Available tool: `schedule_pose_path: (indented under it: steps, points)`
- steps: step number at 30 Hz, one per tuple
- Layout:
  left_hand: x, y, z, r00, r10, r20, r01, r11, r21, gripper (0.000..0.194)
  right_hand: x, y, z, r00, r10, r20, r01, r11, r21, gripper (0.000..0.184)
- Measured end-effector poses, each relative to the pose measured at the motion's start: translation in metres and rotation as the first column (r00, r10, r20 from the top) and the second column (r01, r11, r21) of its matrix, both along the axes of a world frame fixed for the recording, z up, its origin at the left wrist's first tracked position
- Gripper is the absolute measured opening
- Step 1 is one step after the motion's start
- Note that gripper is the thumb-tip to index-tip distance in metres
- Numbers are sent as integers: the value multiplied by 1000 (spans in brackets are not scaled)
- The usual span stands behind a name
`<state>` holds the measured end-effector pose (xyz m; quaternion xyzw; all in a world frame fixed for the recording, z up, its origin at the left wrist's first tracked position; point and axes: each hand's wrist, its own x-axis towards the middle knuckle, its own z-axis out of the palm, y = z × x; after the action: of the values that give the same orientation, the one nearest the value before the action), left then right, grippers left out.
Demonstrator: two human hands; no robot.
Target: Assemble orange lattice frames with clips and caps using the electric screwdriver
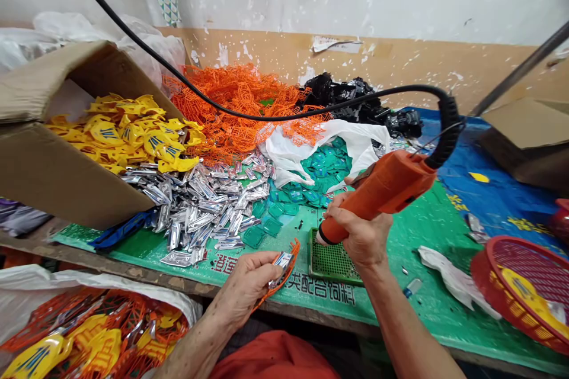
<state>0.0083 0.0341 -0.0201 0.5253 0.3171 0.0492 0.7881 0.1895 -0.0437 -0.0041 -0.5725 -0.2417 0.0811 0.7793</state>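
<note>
My right hand (367, 240) is wrapped round an orange electric screwdriver (382, 186), its tip pointing down and left over a small green perforated basket (317, 266). A black cable runs from its back end. My left hand (246, 281) pinches a thin orange plastic frame (292, 269) with a silver plastic piece (283, 260) against it, near the table's front edge. Between the hands and the back lie a heap of silver pieces (195, 213) and loose teal pieces (271, 226). The screwdriver's tip is apart from the frame.
A cardboard box (75, 174) of yellow parts (133, 130) lies at left. Behind are orange frames (231, 100), black parts (342, 92) and a white bag (284, 154) of teal pieces. A red basket (489, 284) stands right; a filled sack (178, 296) sits below left. The cable (200, 95) hangs across.
</note>
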Motion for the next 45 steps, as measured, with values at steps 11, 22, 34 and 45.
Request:
schedule_pose_path:
  steps: [11, 22, 34, 45]
  points:
    - [1, -1, 1, 1000, -5, 3, 4, 1000, 25, 20, -5, 1, 6, 999, -21, 42, 23, 999, -37, 18]
    - [1, -3, 2, 1000, -15, 9, 15, 1000, 0, 23, 3, -4, 23, 1000, 13, 11, -13, 1000, 19, 11]
    - [1, -5, 7, 1000, 4, -19, -4, 1000, 16, 20, 13, -2, 8, 995, -71, 67, 69, 997, 38, 12]
    - [2, -4, 3, 1000, -15, -15, 15, 1000, 8, 21, 13, 3, 6, 989, -123, 78, 119, 992, 47, 24]
